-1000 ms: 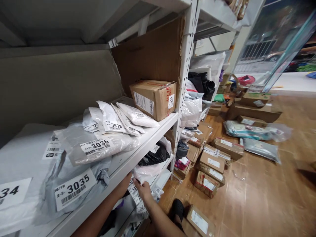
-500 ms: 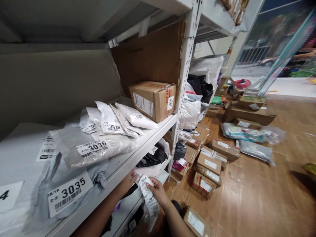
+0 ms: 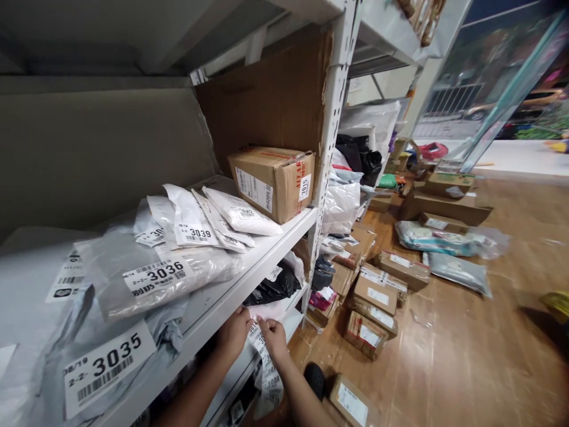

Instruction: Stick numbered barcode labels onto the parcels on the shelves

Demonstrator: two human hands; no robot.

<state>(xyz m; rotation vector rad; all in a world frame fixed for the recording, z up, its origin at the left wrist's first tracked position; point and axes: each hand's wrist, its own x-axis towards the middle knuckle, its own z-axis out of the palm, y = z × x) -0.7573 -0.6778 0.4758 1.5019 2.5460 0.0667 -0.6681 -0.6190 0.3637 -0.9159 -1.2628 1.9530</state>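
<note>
A long strip of white number labels [image 3: 269, 375] hangs down between my hands, in front of the shelf edge. My right hand [image 3: 272, 340] pinches it near the top with thumb and forefinger. On the other side, my left hand [image 3: 235, 333] has its fingers closed at the strip's upper end; its fingertips are partly hidden. Just behind the fingertips lies a pale pink parcel [image 3: 270, 309] on a lower shelf, beside a black plastic bag [image 3: 278, 286]. The label numbered 3014 is at the top of the strip, partly covered by my fingers.
Labelled bags, among them 3035 [image 3: 109, 365] and 3036 [image 3: 160, 276], lie on the upper shelf [image 3: 222, 295] with a cardboard box [image 3: 271, 184]. A white post [image 3: 331, 130] stands right of it. Several cartons [image 3: 376, 295] and a grey parcel [image 3: 457, 274] lie on the wooden floor [image 3: 471, 350].
My hands have come closer together at the top of the strip, the right one rising slightly. More of the strip's top is covered. The view has shifted a little.
</note>
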